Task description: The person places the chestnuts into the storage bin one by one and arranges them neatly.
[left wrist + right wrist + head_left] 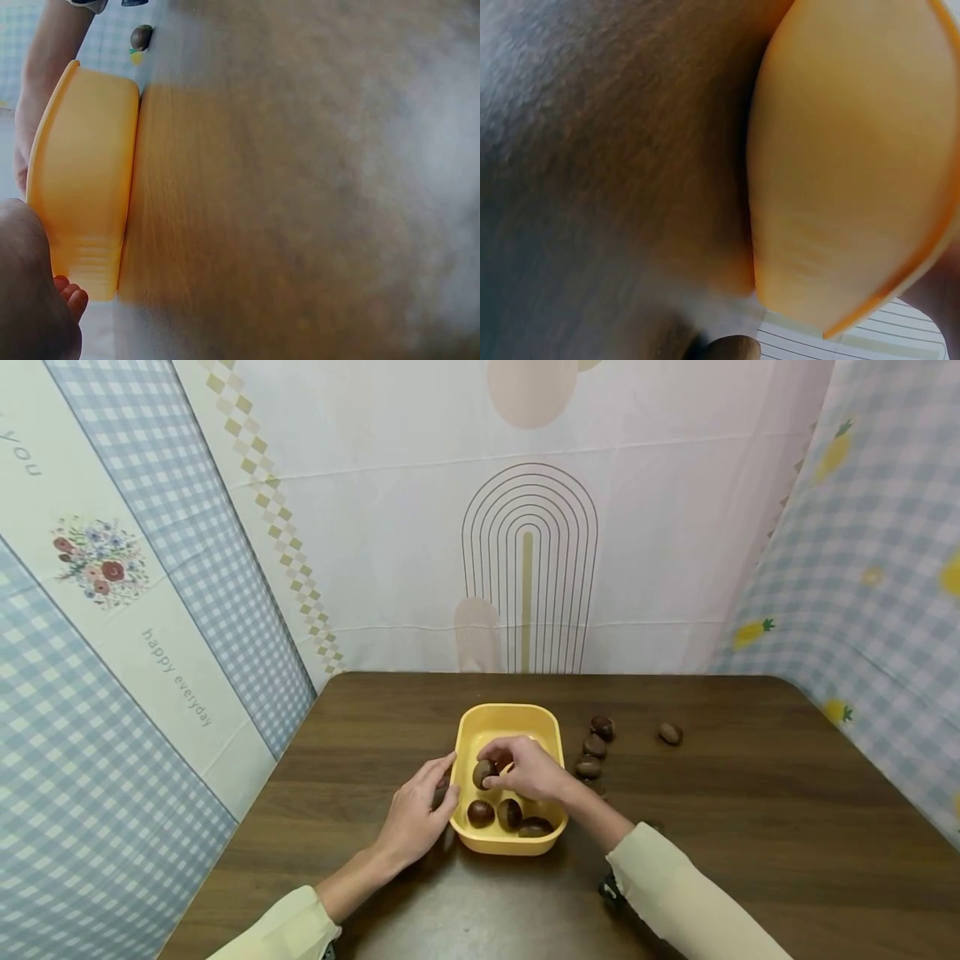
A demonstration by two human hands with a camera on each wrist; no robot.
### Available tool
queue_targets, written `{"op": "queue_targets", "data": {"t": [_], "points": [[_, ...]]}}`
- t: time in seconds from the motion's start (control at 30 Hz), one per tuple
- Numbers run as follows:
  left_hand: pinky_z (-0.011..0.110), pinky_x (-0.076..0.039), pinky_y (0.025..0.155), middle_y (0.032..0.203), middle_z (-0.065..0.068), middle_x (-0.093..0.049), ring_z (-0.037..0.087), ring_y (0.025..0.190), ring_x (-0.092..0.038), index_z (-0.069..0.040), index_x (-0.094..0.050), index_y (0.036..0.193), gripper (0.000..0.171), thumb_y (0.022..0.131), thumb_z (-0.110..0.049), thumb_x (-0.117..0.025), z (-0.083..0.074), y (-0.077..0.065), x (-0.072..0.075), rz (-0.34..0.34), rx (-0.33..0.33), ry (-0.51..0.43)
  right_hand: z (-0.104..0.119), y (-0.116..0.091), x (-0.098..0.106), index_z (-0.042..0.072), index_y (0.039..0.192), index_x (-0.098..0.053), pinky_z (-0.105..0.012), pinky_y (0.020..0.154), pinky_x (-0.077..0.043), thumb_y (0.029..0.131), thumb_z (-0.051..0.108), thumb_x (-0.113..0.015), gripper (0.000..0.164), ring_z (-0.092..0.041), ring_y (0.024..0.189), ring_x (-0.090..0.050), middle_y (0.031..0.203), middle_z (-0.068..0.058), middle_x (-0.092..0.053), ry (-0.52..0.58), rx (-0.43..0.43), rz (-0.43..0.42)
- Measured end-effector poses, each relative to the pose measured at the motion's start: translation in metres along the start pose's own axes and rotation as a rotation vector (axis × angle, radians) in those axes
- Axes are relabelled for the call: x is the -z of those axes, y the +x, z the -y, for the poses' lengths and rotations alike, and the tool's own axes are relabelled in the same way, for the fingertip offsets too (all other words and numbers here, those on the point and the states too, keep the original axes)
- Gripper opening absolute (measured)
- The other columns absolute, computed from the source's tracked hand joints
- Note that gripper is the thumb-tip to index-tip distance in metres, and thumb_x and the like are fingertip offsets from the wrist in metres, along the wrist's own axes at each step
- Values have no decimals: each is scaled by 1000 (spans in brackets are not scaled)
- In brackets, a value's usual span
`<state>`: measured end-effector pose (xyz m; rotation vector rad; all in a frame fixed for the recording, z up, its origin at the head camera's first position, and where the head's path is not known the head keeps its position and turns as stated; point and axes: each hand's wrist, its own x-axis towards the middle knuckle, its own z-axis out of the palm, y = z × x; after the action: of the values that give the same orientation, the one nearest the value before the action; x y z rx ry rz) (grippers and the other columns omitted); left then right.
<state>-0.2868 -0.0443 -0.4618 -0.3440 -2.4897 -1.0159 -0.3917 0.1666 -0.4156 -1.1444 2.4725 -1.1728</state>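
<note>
A yellow plastic container (508,847) with rounded corners sits on the table. My left hand (416,810) rests against its left side, thumb and fingertips at the rim; in the left wrist view its fingertips show beside the outer wall (86,180). Reaching over the right rim, my right hand (528,770) pinches a brown chestnut (484,772) between thumb and fingers inside the container. Nearer the front wall lie several more chestnuts, among them a round one (481,813) and a darker one (536,827). The right hand partly covers the container's middle.
To the right of the container, several chestnuts (588,767) form a rough line on the dark wooden table (360,727). Another chestnut (671,733) lies apart, farther right. Patterned cloths (390,527) hang behind the table and along both sides.
</note>
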Motion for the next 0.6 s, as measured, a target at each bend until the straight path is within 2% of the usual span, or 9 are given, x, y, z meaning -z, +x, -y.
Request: {"op": "queue_targets", "data": {"t": [0.1,0.2,0.4,0.6], "points": [[47,-58,94,141,11,-66,20,112,-71,-1,-58,150,50,104,-16,-66,1,-3,5,20,9,-10,4,0,-5,3,113,-76,-29,79,-56,87,5,-87,28,-16,88,-67,95,-2,-74,-11,-26,26],[47,-59,93,140,12,-66,21,111,-72,-1,-59,150,49,103,-16,-66,5,-8,10,25,-11,-13,8,-3,-14,3,112,-76,-29,78,-55,87,6,-87,28,-14,85,-66,93,-3,-74,-19,-41,37],[47,-59,93,140,12,-66,22,111,-72,0,-58,150,50,103,-15,-66,5,-8,9,17,-24,-5,10,-2,-15,2,114,-76,-29,78,-55,88,7,-86,28,-11,84,-64,91,-1,-74,-32,-69,71],[47,-59,93,141,13,-66,22,111,-72,0,-58,150,50,104,-15,-65,5,-8,10,26,-17,-13,8,-1,-16,-2,118,-76,-30,83,-56,90,5,-84,29,-17,92,-67,101,-5,-76,-25,-55,66]]}}
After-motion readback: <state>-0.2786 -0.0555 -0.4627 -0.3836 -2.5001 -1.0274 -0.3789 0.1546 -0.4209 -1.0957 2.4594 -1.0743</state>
